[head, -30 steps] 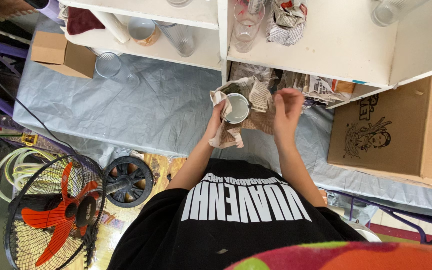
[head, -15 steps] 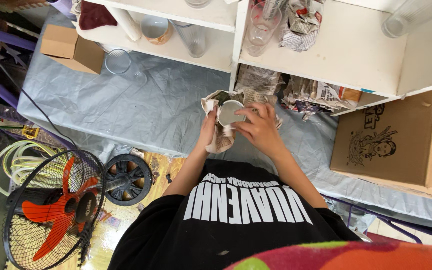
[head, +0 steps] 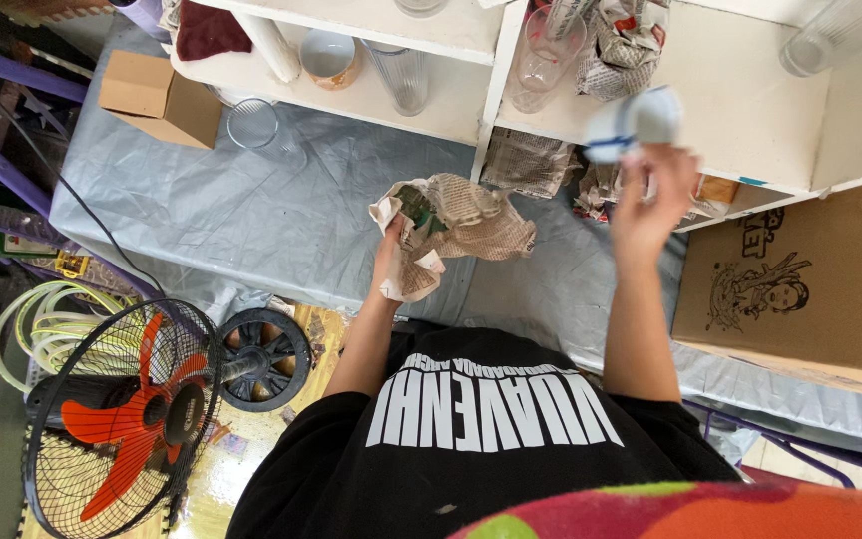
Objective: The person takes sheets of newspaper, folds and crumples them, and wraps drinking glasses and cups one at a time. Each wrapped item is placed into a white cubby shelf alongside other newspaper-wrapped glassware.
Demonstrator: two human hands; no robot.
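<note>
Since half a second ago the right hand (head: 653,195) has lifted away from the middle of the frame and now sits in the upper right, carrying a small white cup with a blue band (head: 631,122) up toward the white shelf unit (head: 750,100). That grip is closed around the cup, fingers wrapped at its lower side; the cup is blurred, but it seems to lie on its side, with its long axis running roughly left to right across the frame. It sits above the fingers and just in front of the right-hand shelf compartment, to the right of the crumpled newspaper bundle (head: 623,45) lying there. The left hand (head: 389,248) is at centre frame, lower than the right, its grip closed on a loose wad of crumpled newspaper (head: 456,225) over the grey plastic sheet (head: 251,210) on the floor. Of the two hands the right is much nearer the shelf, and the two hands are well apart. A tall clear glass (head: 543,50) stands left of the bundle.
</note>
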